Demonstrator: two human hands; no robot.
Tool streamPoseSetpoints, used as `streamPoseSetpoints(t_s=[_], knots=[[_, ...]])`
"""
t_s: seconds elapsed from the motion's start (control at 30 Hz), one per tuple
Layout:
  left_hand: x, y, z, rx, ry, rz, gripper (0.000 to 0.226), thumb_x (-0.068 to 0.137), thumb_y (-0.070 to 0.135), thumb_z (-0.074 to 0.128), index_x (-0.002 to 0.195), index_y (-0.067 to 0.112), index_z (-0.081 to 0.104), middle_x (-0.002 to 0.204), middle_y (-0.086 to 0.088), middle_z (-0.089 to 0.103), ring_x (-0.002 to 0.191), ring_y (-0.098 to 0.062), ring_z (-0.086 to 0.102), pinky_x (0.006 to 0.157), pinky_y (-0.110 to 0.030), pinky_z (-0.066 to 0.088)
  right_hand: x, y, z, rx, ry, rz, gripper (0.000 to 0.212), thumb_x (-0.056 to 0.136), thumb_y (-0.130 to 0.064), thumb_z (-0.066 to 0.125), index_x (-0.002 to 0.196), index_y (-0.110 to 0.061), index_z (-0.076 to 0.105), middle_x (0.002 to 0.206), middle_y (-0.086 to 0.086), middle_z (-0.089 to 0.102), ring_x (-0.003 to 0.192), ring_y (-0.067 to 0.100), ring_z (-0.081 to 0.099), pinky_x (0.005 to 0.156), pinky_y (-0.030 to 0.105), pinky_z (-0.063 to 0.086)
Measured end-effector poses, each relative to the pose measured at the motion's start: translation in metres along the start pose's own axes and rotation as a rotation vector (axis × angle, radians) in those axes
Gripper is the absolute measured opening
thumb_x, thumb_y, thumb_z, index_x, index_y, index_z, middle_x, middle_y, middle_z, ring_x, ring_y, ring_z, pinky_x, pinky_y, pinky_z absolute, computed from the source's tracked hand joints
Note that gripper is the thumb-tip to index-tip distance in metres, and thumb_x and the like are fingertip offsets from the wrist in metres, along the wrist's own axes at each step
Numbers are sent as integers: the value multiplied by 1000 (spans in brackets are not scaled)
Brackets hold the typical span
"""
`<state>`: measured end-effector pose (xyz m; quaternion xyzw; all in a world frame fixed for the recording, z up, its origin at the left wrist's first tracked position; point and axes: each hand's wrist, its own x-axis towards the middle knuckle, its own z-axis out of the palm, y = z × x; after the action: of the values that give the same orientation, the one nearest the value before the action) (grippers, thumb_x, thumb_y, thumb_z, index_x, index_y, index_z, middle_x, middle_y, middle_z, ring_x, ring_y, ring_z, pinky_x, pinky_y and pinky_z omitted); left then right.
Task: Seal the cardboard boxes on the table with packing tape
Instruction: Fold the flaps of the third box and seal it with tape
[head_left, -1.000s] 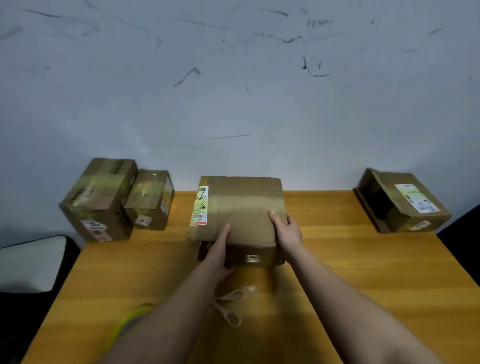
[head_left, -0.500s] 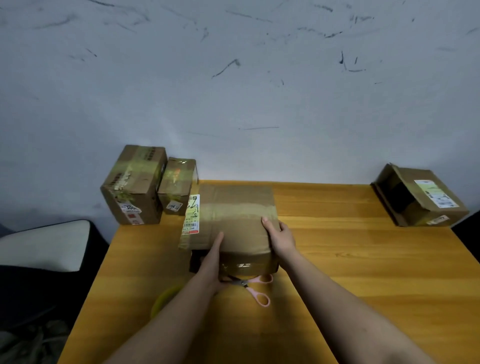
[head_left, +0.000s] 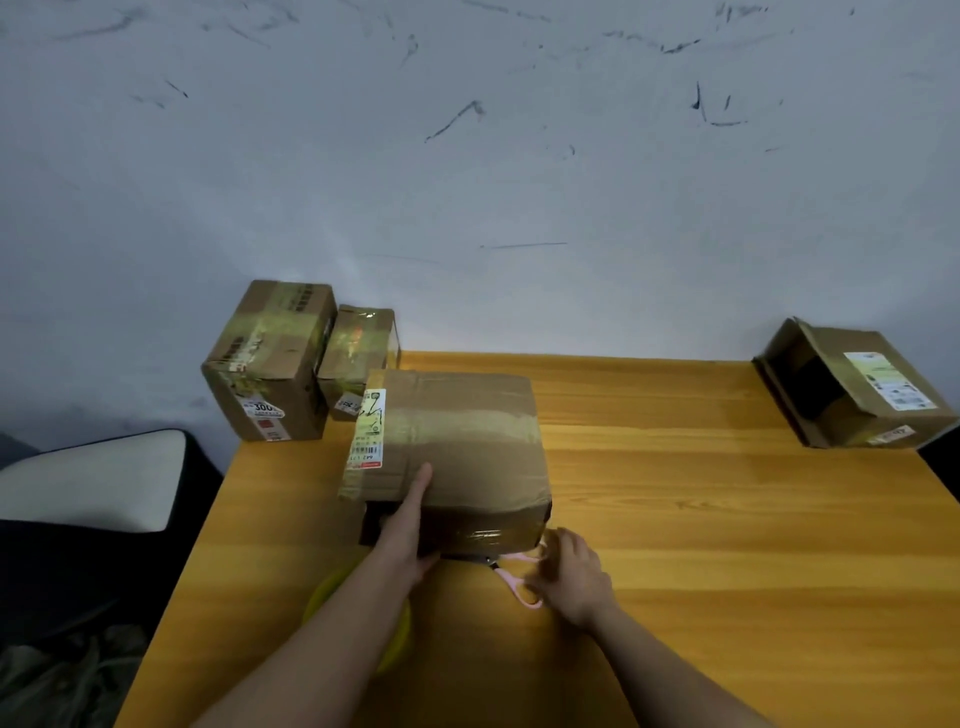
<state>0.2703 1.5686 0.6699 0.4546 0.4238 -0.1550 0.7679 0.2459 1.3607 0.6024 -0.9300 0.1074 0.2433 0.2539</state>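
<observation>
Cardboard boxes are seen in four places on the wooden table (head_left: 675, 519). A taped box (head_left: 452, 447) lies at the centre-left, its top crossed by a wide band of brown tape and a white shipping label (head_left: 370, 430) stuck along its left edge. Clear tape can be made out on its near face. The left hand (head_left: 408, 530) is laid against the near left corner of this box, the fingers straight and reaching up onto the top flap; nothing is gripped by it. The right hand (head_left: 569, 577) is held just off the box's near right corner, over the pink handles of a pair of scissors (head_left: 511, 574) that lies on the table against the foot of the box. The hand is blurred, and whether the handles are gripped cannot be told.

A yellow roll of tape (head_left: 358, 618) is partly hidden under the left forearm. At the far left corner of the table a tall taped box (head_left: 270, 364) is stood beside a smaller taped box (head_left: 358, 353), the two touching or nearly so. At the far right corner an open box (head_left: 852, 387) is tipped on its side, its opening turned toward the left and a label on its upper face. A white cushioned seat (head_left: 98, 480) is seen left of the table, and a scuffed pale wall (head_left: 467, 182) behind it.
</observation>
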Motion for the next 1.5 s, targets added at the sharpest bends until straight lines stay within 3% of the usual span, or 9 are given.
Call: streamPoseSetpoints(t_s=[0.1, 0.3, 0.7, 0.83, 1.0, 1.17, 1.3, 1.43, 1.5], knots=[[3, 0, -4, 11, 18, 4, 91, 77, 48, 72, 148, 17, 25, 143, -11, 39, 132, -32, 37, 106, -53, 38, -3, -8, 23, -105, -38, -82, 98, 82, -46, 68, 154, -20, 8, 161, -6, 3, 147, 18, 10, 116, 41, 23], [0, 5, -5, 38, 18, 10, 83, 80, 45, 70, 146, 16, 28, 142, -12, 39, 131, -33, 37, 105, -54, 39, 0, -1, 23, -298, 123, -129, 72, 90, -45, 58, 150, -22, 26, 153, -2, 28, 140, 18, 27, 110, 34, 30], [0, -7, -3, 155, -50, 111, 89, 80, 48, 68, 150, 20, 20, 146, -8, 35, 133, -29, 34, 106, -51, 38, -25, 61, 0, -276, 282, 396, 82, 86, -73, 38, 142, -14, 27, 146, 6, 31, 134, 23, 34, 103, 36, 35], [-6, -15, -6, 217, -35, 186, 95, 77, 50, 70, 151, 19, 17, 147, -6, 36, 133, -28, 36, 109, -49, 36, -14, 16, -14, 166, 451, 31, 57, 97, -43, 47, 142, -9, 38, 146, 11, 40, 134, 27, 39, 108, 38, 34], [-17, -5, -2, 359, 51, 267, 112, 68, 63, 69, 150, 8, 16, 149, -12, 34, 136, -31, 32, 114, -44, 28, 0, -66, -39, 956, 226, 19, 46, 100, -26, 44, 144, -13, 39, 142, 9, 47, 128, 26, 45, 109, 40, 37], [-37, 0, 3, 783, 186, 477, 102, 72, 71, 59, 145, 9, 25, 149, -15, 27, 138, -34, 25, 113, -48, 27, -4, -73, -34, 1120, 62, 59, 74, 93, -40, 58, 151, -14, 19, 142, 10, 41, 129, 30, 44, 106, 38, 39], [-65, -11, 11, 1231, 303, 732, 95, 82, 71, 47, 148, 11, 15, 158, -7, 12, 146, -25, 7, 116, -47, 13, 5, -54, -5, 1201, -119, 121, 106, 67, -77, 64, 150, -25, 23, 139, 8, 49, 122, 28, 52, 105, 50, 43], [-77, -30, 11, 1597, 317, 873, 93, 84, 70, 40, 150, 10, 12, 161, -9, 5, 148, -24, 3, 118, -47, 3, -9, -47, -1, 1128, -176, 66, 69, 90, -74, 30, 140, -29, 46, 131, 4, 59, 120, 21, 54, 106, 45, 42], [-77, -38, 7, 1680, 315, 978, 93, 79, 65, 54, 144, 4, 29, 154, -18, 27, 144, -31, 25, 115, -51, 17, -10, -43, -1, 1118, -180, 81, 66, 92, -73, 24, 136, -32, 52, 129, 3, 61, 121, 21, 54, 109, 47, 39]])
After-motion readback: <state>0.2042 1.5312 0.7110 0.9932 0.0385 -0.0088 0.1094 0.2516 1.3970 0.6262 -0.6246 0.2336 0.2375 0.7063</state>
